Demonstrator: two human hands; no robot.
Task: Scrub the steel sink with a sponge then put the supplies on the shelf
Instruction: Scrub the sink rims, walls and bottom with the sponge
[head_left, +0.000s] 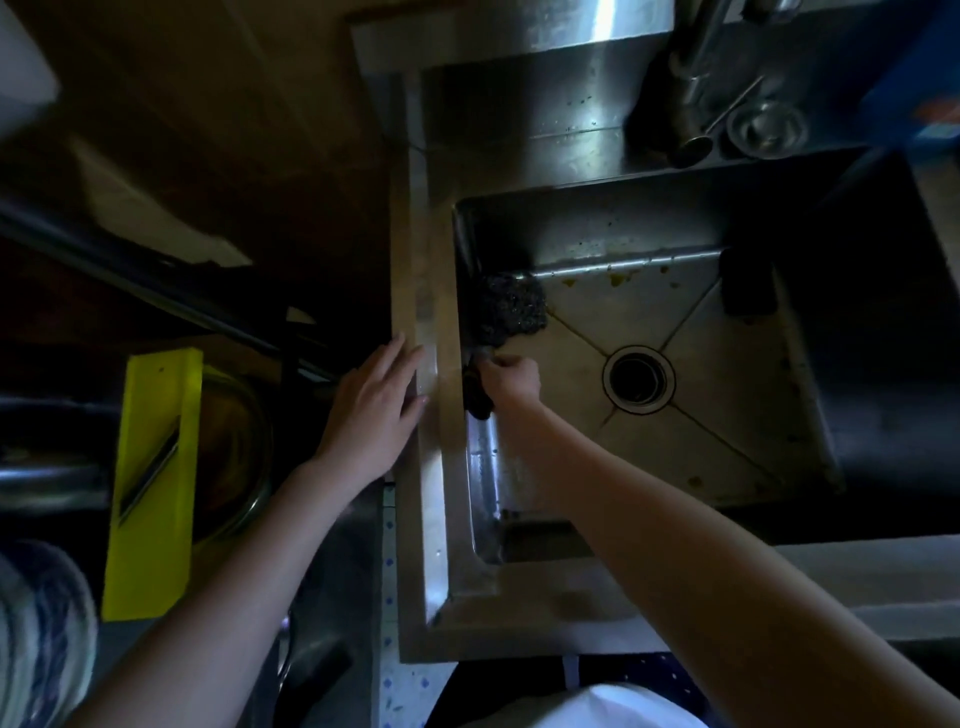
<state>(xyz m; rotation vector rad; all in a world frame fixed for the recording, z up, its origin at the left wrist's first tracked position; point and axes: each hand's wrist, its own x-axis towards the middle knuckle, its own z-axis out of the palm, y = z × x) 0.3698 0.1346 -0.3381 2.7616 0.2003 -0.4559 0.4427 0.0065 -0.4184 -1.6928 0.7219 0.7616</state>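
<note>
The right hand (511, 376) curls round the black handle (475, 392) of the dark rough sponge (511, 309) in the grey steel sink's (727, 400) left corner. The left hand (371, 410) lies flat on the rim (428, 499). Press hard on those yellow spots (618, 280).

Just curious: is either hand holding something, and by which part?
The right hand grips a handled scrubber by its dark handle; left hand holds nothing.

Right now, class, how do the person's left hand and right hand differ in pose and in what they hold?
The left hand lies straight-fingered on the steel sink's rim; the right hand is curled. The left hand holds nothing; the right hand grips the handle of the wiry black scrubber. The left hand is outside the basin; the right hand is inside it. Both are bare.
</note>
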